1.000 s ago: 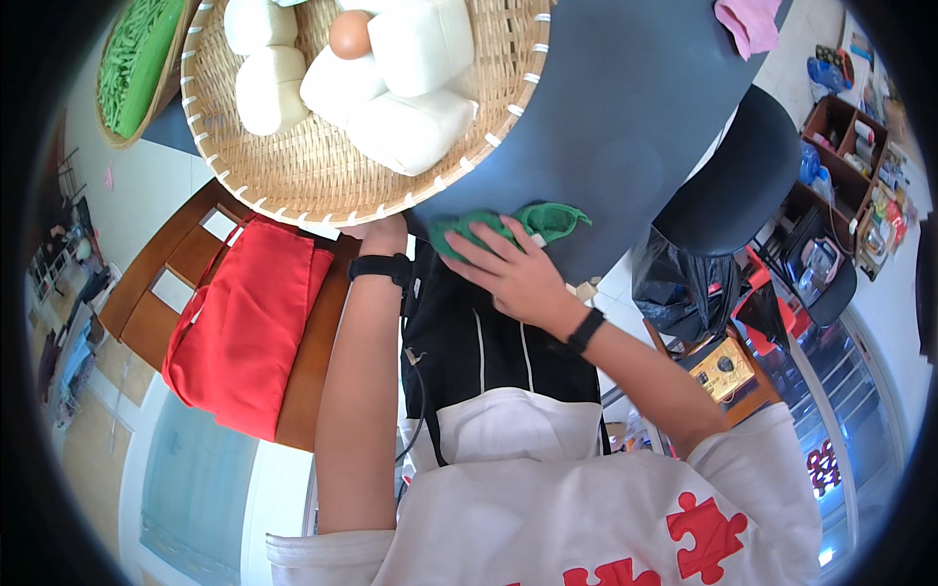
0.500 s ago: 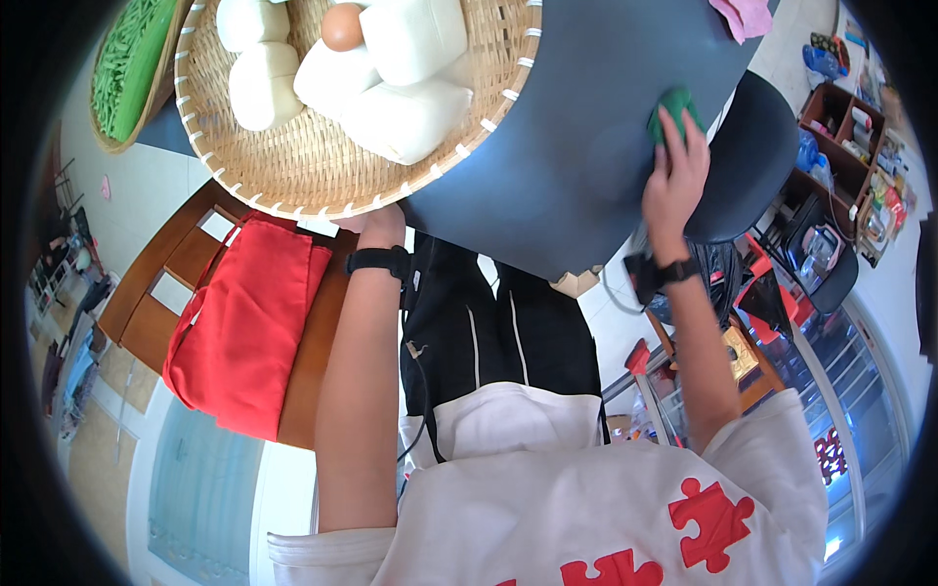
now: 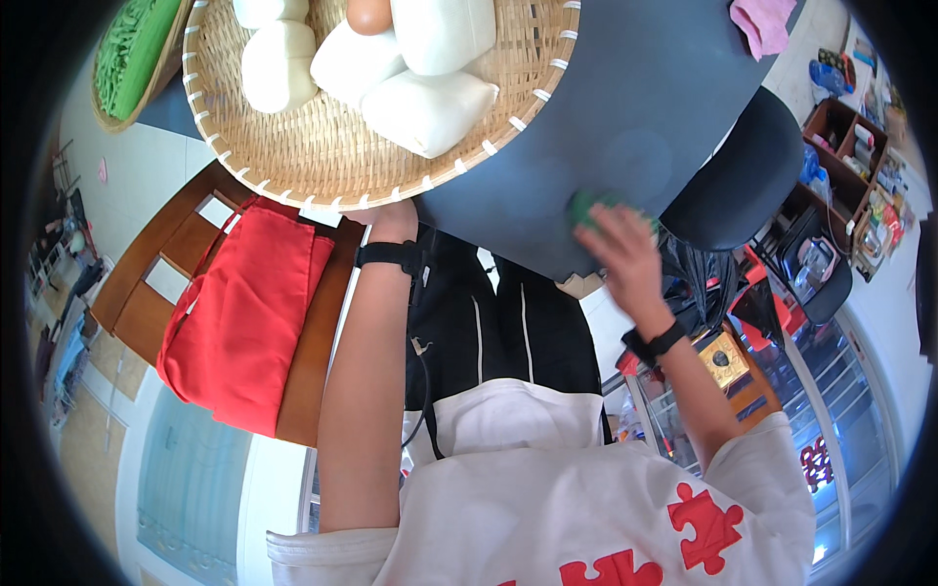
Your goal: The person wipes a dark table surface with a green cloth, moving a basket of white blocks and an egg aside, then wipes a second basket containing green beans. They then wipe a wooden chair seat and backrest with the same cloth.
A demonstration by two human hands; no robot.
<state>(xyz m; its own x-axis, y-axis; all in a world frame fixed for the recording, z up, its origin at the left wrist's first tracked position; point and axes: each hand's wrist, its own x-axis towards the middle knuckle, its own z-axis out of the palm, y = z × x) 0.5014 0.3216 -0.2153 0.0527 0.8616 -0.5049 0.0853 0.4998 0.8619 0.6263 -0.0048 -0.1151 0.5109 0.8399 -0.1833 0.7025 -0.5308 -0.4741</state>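
A round woven bamboo basket [image 3: 283, 161] reaches past the near edge of the grey table [image 3: 547, 186]. Several white block-like pieces [image 3: 430, 112] and a brown egg [image 3: 369, 14] lie in it. My left hand [image 3: 391, 221] is at the basket's near rim and appears to hold it from below; its fingers are hidden under the rim. Near the table's front right corner, my right hand [image 3: 625, 256] presses on a crumpled green cloth [image 3: 586, 207]. Motion blurs both the right hand and the cloth.
A pink cloth [image 3: 762, 24] lies at the table's far right. Behind the left rim stands a basket of green vegetables [image 3: 132, 73]. A wooden chair [image 3: 127, 303] with red fabric [image 3: 254, 322] is at left, a black seat [image 3: 747, 181] at right.
My right hand has moved the green cloth left and toward me across the table. The left hand stays at the basket's rim. The whole view has shifted slightly.
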